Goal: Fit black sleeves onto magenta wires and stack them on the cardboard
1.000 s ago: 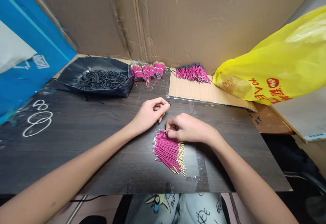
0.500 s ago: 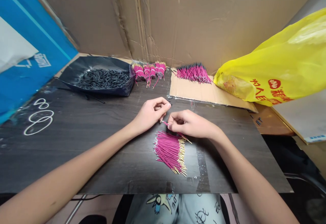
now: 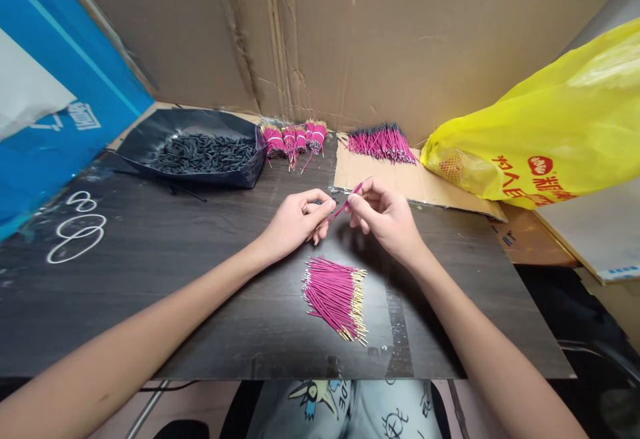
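Note:
A thin pink wire (image 3: pixel 342 211) slants between my two hands above the dark table. My right hand (image 3: pixel 384 218) is closed in a pinch on it, thumb against fingertips, with the upper end sticking out past the index finger. My left hand (image 3: pixel 300 220) is also closed, and the wire's lower end meets its fingertips. Small black bits show by the left fingertips, partly hidden by the fingers. Just below the hands lies a fanned pile of pink wires (image 3: pixel 333 298), gold ends to the right and silvery ends to the left.
Short black tubes (image 3: pixel 205 154) fill a dark bag (image 3: pixel 150 129) at the back left. Banded wire bundles (image 3: pixel 295 140) stand beside it. Black-ended pink wires (image 3: pixel 383 143) lie on a cardboard sheet (image 3: pixel 370 176). A yellow bag (image 3: pixel 540 119) bulges over the right; white rings (image 3: pixel 77 236) rest at left.
My right hand has risen away from the pile and turned, with the wire now tilted upward between the hands. The left hand has stayed nearly in place.

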Available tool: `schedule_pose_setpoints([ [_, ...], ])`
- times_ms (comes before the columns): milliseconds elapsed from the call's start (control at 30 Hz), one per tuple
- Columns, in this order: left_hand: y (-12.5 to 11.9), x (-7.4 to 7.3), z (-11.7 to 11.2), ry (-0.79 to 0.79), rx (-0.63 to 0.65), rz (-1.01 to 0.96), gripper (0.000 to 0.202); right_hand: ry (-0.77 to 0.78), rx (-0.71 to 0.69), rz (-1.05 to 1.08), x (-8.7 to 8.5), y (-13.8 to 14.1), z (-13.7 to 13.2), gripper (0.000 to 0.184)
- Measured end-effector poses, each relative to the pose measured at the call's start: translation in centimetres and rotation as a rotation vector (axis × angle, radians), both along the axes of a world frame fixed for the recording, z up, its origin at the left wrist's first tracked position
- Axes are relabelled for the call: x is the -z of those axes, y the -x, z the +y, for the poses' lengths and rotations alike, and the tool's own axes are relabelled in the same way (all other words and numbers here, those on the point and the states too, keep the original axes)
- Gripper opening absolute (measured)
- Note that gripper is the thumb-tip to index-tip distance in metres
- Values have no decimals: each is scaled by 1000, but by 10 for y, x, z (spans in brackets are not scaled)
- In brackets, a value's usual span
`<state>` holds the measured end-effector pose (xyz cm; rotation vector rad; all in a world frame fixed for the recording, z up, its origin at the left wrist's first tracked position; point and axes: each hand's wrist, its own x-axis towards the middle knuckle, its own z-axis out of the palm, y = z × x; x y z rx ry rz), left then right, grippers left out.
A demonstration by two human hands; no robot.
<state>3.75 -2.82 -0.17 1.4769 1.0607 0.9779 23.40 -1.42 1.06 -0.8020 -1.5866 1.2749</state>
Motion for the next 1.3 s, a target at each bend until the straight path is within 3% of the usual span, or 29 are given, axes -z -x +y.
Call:
schedule_pose_setpoints([
  [167,1,6,2,11,-12,-23,30,-98,80,-14,5,3,-3,19],
  [367,2,11,4,-15,-33,-50,31,-121,61,-31,10,7,-6,17],
  [600,0,9,2,12,-14,-115,34,-126,37,6,10,9,-10,17],
  [900,0,2,0,24,-96,-18,34,-107,24,14,7,12,-15,23],
  [1300,-6,6,-1,73,-63,-218,37,-163,69,-30,7,18,-22,17],
])
